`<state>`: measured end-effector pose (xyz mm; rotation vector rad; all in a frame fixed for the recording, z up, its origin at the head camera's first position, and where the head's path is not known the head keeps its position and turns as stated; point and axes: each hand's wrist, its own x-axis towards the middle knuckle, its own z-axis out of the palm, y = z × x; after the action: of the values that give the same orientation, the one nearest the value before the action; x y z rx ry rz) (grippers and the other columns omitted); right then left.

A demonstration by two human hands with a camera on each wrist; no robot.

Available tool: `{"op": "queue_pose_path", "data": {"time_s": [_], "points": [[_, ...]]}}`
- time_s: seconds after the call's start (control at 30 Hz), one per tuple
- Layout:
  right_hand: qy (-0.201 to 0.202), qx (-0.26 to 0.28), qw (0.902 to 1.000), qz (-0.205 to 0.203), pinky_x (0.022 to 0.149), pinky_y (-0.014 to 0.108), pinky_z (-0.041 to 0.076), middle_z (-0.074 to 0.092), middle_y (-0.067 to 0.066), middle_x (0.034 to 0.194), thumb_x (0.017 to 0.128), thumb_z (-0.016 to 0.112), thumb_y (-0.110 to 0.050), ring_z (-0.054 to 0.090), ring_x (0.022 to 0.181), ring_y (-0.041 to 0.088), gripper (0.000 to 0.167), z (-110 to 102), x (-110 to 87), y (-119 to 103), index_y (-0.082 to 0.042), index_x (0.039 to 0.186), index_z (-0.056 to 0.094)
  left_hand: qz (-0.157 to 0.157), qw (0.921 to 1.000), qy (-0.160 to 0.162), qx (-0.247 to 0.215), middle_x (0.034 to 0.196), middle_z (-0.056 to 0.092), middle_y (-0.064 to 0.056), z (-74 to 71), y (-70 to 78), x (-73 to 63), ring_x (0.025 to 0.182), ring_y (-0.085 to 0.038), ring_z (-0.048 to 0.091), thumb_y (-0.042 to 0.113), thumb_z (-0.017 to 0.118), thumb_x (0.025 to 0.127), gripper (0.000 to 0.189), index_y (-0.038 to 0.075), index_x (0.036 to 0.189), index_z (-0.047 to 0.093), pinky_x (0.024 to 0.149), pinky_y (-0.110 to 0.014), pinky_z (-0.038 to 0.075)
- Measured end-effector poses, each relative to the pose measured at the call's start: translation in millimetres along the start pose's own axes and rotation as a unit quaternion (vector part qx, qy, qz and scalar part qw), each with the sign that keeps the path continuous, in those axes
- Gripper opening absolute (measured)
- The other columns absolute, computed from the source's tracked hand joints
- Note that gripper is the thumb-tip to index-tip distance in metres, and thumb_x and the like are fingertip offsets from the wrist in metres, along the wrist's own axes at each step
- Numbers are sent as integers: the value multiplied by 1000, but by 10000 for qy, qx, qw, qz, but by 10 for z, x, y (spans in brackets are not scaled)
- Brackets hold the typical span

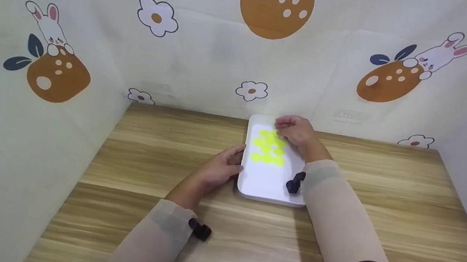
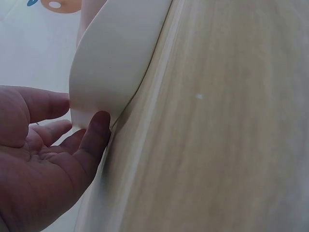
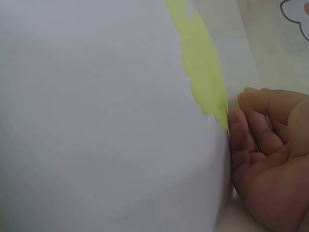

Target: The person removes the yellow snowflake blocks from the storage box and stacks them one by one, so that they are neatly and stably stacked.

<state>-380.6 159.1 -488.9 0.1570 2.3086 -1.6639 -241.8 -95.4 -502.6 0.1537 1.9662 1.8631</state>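
Observation:
A white shallow rectangular tray (image 1: 269,183) lies on the wood-grain table. Several flat, round bright yellow pieces (image 1: 267,147) are grouped on its upper half, some overlapping. My left hand (image 1: 221,165) is at the tray's left side, and in the left wrist view its fingertips meet the pale side wall (image 2: 116,58). Over the tray's far right part is my right hand (image 1: 297,131), its fingers loosely bent. Close up, those fingertips (image 3: 237,121) come right up to the edge of the yellow pieces (image 3: 205,67); nothing shows between thumb and fingers.
Wood-patterned tabletop (image 1: 160,153) surrounds the tray. Behind it hangs a pale cloth (image 1: 206,57) printed with rabbits, oranges and flowers, and it also encloses the sides. A small black device (image 1: 200,229) sits at the left wrist, another black device (image 1: 295,183) at the right wrist.

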Motion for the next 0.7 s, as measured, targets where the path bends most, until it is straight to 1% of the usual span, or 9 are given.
{"op": "queue_pose_path", "data": {"time_s": [0.2, 0.3, 0.47, 0.7], "points": [[10, -115, 9999, 34, 115, 35, 53, 71, 11, 136, 94, 73, 4, 64, 124, 24, 40, 26, 8, 19, -8, 133, 70, -84, 9997, -102, -214, 177, 28, -16, -2, 6, 4, 164, -31, 32, -5, 50, 105, 70, 8, 170, 27, 131, -50, 37], [53, -348, 9994, 49, 114, 35, 53, 72, 9, 134, 92, 74, 4, 64, 123, 24, 40, 47, 30, 25, -9, 130, 71, -67, 9999, -57, -140, 176, 30, -17, -3, 5, 6, 163, -31, 33, -4, 51, 105, 69, 7, 169, 27, 131, -50, 36], [89, -611, 9981, 14, 108, 34, 54, 72, 9, 132, 89, 75, 6, 64, 121, 23, 41, 54, 38, 43, -9, 127, 72, -79, 10000, 4, -16, 175, 33, -19, 2, 8, 0, 162, -33, 35, -3, 52, 105, 69, 7, 169, 29, 131, -50, 37], [165, -900, 9958, -3, 108, 35, 55, 72, 8, 128, 89, 77, 5, 64, 122, 24, 39, 61, 42, 33, -10, 125, 75, -195, 9998, 45, 56, 176, 33, -14, -10, 21, -5, 162, -31, 37, 0, 53, 106, 67, 11, 169, 31, 130, -49, 38]]}}
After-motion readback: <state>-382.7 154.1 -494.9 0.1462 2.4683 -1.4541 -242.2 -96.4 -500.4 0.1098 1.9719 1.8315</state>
